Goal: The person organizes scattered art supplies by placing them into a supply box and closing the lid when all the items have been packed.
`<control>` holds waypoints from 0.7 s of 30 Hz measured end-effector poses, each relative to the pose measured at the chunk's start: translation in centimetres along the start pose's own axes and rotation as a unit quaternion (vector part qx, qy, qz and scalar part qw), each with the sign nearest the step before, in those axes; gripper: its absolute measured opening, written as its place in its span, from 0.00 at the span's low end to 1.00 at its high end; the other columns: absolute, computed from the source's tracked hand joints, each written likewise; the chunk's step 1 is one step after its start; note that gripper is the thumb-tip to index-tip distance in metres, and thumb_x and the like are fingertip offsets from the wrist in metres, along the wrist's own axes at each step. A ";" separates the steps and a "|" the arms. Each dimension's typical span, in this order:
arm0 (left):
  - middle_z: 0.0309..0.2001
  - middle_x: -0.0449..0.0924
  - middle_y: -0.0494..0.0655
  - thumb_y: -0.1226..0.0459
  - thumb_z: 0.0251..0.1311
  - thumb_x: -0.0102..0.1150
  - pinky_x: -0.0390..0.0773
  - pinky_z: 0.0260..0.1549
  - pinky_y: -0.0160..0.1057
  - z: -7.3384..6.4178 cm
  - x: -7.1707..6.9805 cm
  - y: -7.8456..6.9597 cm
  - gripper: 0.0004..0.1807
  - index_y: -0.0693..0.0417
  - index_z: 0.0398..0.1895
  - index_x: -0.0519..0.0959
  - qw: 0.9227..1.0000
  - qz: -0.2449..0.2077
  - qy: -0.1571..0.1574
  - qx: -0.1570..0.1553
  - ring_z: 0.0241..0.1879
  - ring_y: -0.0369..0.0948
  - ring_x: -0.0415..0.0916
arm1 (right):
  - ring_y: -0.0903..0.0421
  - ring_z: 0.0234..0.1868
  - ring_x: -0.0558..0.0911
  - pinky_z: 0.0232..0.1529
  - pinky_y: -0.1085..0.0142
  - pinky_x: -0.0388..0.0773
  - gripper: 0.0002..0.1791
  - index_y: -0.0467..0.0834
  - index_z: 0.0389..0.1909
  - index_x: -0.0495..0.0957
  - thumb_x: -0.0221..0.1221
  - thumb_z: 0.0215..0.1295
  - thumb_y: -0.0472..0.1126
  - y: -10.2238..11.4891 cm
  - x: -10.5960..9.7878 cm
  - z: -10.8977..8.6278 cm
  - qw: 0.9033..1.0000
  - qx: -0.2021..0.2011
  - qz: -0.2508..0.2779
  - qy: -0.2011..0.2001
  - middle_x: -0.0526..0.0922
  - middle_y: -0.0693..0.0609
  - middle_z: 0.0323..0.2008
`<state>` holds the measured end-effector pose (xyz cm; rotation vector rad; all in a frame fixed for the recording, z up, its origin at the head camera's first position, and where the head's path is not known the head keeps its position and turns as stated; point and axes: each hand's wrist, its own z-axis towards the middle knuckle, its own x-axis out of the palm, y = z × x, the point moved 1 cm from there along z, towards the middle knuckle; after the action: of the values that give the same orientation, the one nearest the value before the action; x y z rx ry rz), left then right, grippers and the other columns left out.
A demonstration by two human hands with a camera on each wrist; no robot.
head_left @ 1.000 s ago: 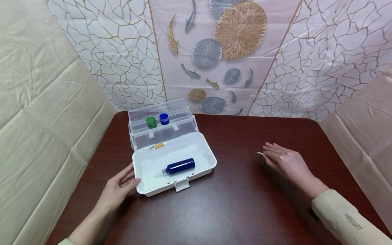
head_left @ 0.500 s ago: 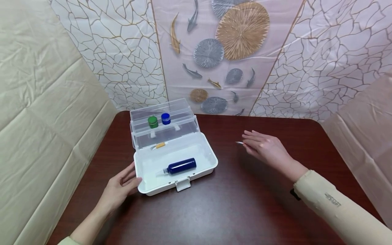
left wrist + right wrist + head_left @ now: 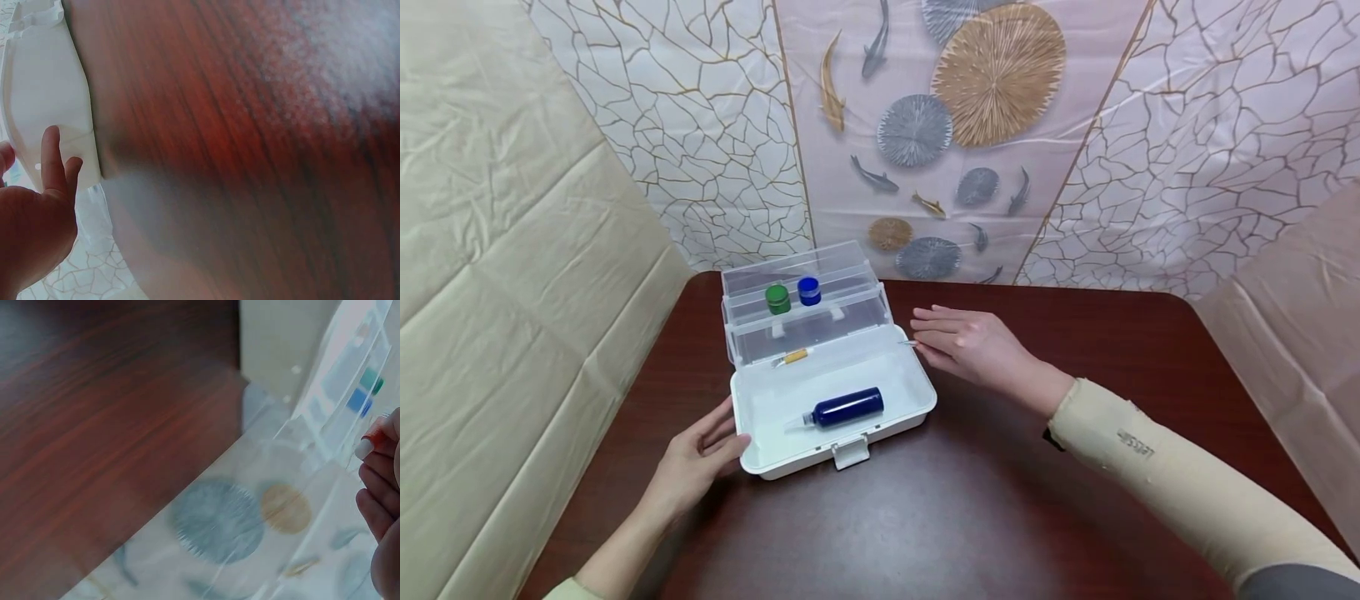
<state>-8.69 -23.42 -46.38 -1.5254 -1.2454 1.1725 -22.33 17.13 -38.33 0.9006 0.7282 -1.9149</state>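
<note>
My left hand (image 3: 694,467) grips the left end of an open white plastic box (image 3: 838,450), thumb over the rim and fingers along the outer wall. My right hand (image 3: 972,343) pinches a slim object (image 3: 907,342) with a thin pale tip, just over the box's back right corner; its kind is unclear. In the right wrist view the object shows a white rounded end (image 3: 364,449). A dark blue bottle (image 3: 848,407) with a clear nozzle lies inside the box. Behind it lies a small yellow-handled brush (image 3: 794,357).
The box's clear lid and tray (image 3: 850,292) stand raised at the back. A green paint jar (image 3: 778,298) and a blue paint jar (image 3: 809,291) sit there. Dark wooden tabletop (image 3: 970,500) surrounds the box, and patterned cloth (image 3: 715,133) hangs behind.
My right hand has moved left across the table with the slim object, from well right of the box to its back right corner. The left hand keeps its grip on the box.
</note>
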 end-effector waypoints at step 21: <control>0.74 0.70 0.69 0.65 0.74 0.67 0.87 0.50 0.36 -0.1 0.1 0.0 0.42 0.53 0.86 0.58 1.000 -0.007 -0.004 0.002 0.59 0.32 0.80 | 0.54 0.59 0.87 0.49 0.59 0.88 0.08 0.47 0.44 0.93 0.66 0.76 0.43 2.0 4.6 8.3 0.986 -0.034 -0.017 0.161 0.91 0.52 0.53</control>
<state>-8.61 -23.29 -46.36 -1.5077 -1.2570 1.1719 -24.75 7.73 -37.61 1.1754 0.9975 -1.7814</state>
